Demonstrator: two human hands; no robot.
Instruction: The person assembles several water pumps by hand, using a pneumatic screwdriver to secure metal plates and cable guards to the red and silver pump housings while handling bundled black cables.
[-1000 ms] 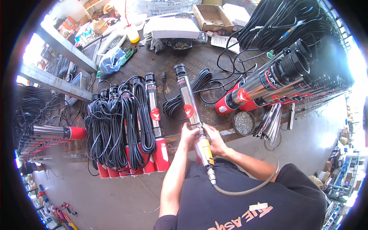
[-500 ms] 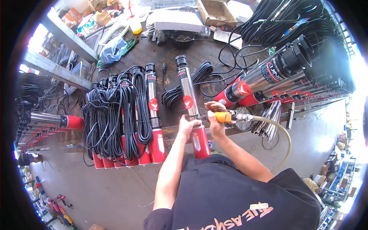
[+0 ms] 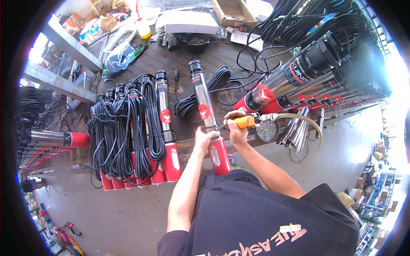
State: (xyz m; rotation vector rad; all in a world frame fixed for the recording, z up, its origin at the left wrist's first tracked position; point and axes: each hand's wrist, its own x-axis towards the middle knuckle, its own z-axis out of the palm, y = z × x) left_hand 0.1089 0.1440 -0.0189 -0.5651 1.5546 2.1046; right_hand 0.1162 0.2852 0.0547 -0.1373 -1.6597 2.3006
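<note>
A steel submersible pump [image 3: 201,96] with a red lower end lies across the bench edge in front of me. My left hand [image 3: 204,140] is closed around it, just above the red section, with the thumb toward the tool's tip. In my right hand [image 3: 237,133] is an orange air screwdriver [image 3: 243,123], its fingers wrapped round the body. The tool's tip meets the pump's side at the joint, close to my left thumb; the exact contact point is too small to make out. A pale air hose [image 3: 294,116] trails from its rear.
Several pumps with coiled black cables [image 3: 115,145] line the bench at left. More steel pumps [image 3: 273,87] are stacked at right. A bowl of small metal parts [image 3: 267,131] sits beside metal strips [image 3: 294,130]. A black cable coil [image 3: 188,106] lies behind the held pump.
The air screwdriver's rear end and hose have swung away from me, off the bowl. My right hand has turned with it; my left hand keeps its hold. The whole view has shifted slightly.
</note>
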